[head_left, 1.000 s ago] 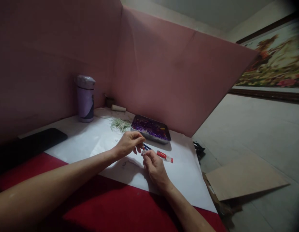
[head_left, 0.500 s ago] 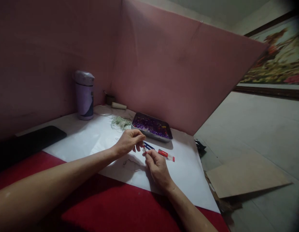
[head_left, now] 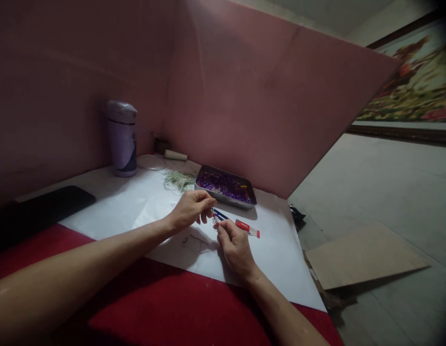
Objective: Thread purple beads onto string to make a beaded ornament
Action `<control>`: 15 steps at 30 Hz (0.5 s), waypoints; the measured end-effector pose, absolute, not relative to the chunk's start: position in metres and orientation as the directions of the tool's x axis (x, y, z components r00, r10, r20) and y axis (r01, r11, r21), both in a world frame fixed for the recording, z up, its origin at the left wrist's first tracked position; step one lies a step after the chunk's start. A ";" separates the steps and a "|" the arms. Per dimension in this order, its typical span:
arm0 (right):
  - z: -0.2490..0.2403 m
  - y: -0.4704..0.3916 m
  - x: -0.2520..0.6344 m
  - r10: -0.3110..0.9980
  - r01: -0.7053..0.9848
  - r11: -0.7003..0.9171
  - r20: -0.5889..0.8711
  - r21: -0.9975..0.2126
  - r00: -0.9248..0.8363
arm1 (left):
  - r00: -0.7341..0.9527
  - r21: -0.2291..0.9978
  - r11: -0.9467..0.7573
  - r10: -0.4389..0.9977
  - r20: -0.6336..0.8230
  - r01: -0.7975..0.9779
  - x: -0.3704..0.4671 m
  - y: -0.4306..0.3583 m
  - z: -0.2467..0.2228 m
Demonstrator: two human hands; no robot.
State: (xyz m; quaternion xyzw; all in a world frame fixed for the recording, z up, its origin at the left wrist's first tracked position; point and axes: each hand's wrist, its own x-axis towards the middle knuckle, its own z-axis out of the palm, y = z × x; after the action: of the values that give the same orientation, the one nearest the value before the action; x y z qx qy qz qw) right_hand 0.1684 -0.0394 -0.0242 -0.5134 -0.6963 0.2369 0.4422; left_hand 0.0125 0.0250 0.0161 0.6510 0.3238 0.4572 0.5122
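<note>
Over the white sheet, my left hand (head_left: 194, 208) pinches the upper end of a small beaded piece (head_left: 215, 220) with clear and red parts. The fingertips of my right hand (head_left: 235, 246) close on its lower end. Just behind the hands stands a metal tray (head_left: 226, 186) holding purple beads and a few yellow and red bits. A blue tool (head_left: 220, 214) lies partly hidden behind my right hand, beside a red and clear packet (head_left: 247, 228). Thin dark strands rest on the sheet below my left hand. The beaded piece is too small to make out in detail.
A purple bottle (head_left: 122, 139) stands at the back left, with a black object (head_left: 46, 206) nearer. Pale green threads (head_left: 179, 181) and a light cylinder (head_left: 175, 155) lie left of the tray. Pink panels rise behind the white sheet (head_left: 276, 259). Cardboard (head_left: 368, 254) lies at the right.
The whole view has shifted slightly, so most things sit a little higher and further left. Both hands keep their pinch, and the beaded piece between them has turned slightly, showing more red.
</note>
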 end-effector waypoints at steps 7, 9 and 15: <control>-0.020 -0.041 0.167 0.909 0.551 0.385 0.406 -0.740 -0.090 | 0.366 0.962 -0.267 0.891 0.267 -0.053 0.013 0.024 0.017; -0.019 -0.041 0.167 0.900 0.566 0.394 0.428 -0.724 -0.080 | 0.366 0.962 -0.269 0.891 0.270 -0.054 0.013 0.025 0.017; -0.020 -0.040 0.167 0.892 0.594 0.395 0.447 -0.701 -0.066 | 0.354 0.963 -0.268 0.897 0.265 -0.043 0.013 0.025 0.016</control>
State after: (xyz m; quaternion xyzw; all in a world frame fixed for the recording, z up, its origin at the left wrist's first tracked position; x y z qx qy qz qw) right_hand 0.1671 -0.0403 -0.0198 -0.5234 -0.7100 0.1693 0.4396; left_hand 0.0125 0.0252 0.0162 0.6477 0.3293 0.4630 0.5076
